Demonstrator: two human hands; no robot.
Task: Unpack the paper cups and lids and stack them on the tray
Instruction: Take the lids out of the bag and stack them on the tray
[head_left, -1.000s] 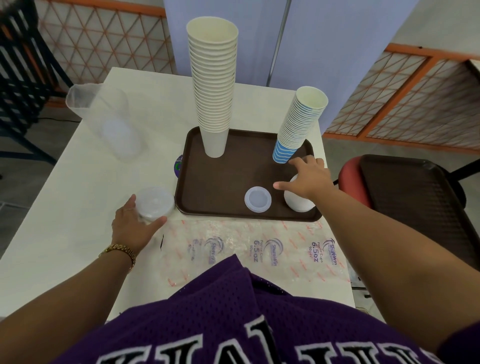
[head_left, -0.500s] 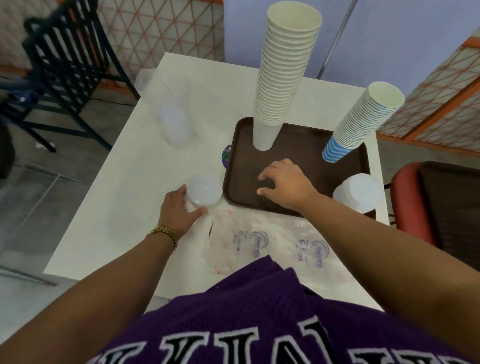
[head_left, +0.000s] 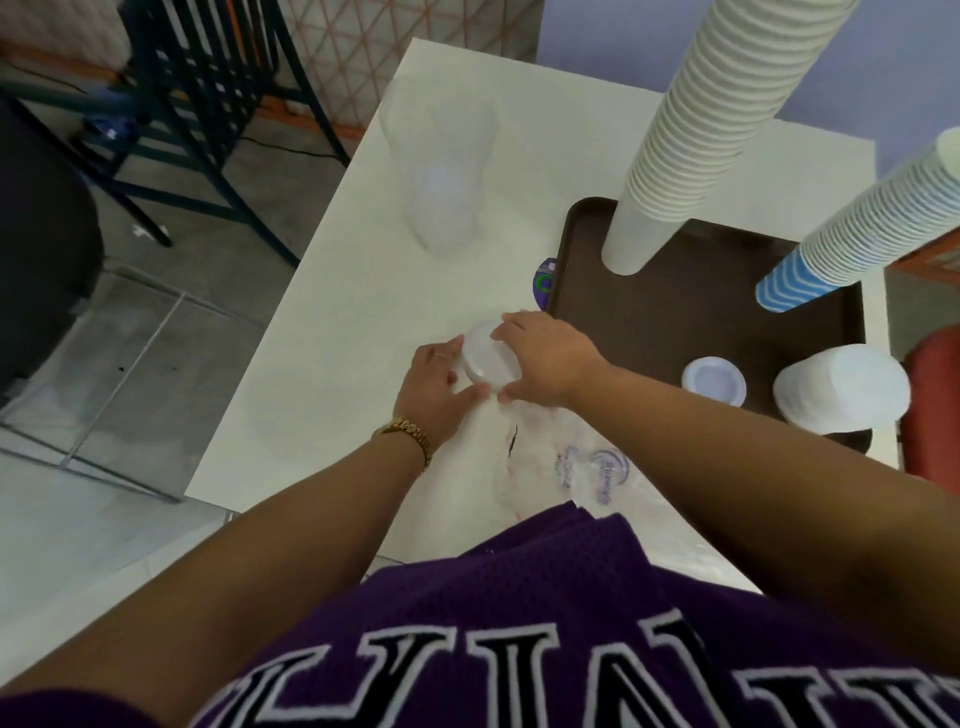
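- lid stack (head_left: 488, 358) sits on the desk (head_left: 363, 312) just left of the tray (head_left: 675, 322), w/ both hands around it
- left hand (head_left: 434, 387) curls on the stack's left side, thumb under the near edge, fingers up by the far side – grip looks closed on it
- right hand (head_left: 545, 364) comes over from the right, fingers on top/far edge and thumb at the near edge, so also pinching the same stack
- gold bracelet (head_left: 408, 434) on the left wrist
- tray is brown, on the right half of the desk; tall white cup stack (head_left: 691, 135) stands at its far left corner, blue-striped cup stack (head_left: 852, 228) leans at the far right
- near edge of tray: single lid (head_left: 712, 379) lying flat, and just right of it a bigger lid pile (head_left: 841, 387) at the near right corner
- clear plastic sleeve (head_left: 441, 176) lies on the desk, far side, well apart from the hands
- printed plastic wrapper (head_left: 582, 467) flat on the desk btw the hands and the purple jersey (head_left: 519, 623)
- small purple round thing (head_left: 544, 283) peeks out from under the tray's left edge, can't tell what it is
- dark metal chair (head_left: 197, 104) on the floor left of the desk, red seat (head_left: 935, 405) at far right
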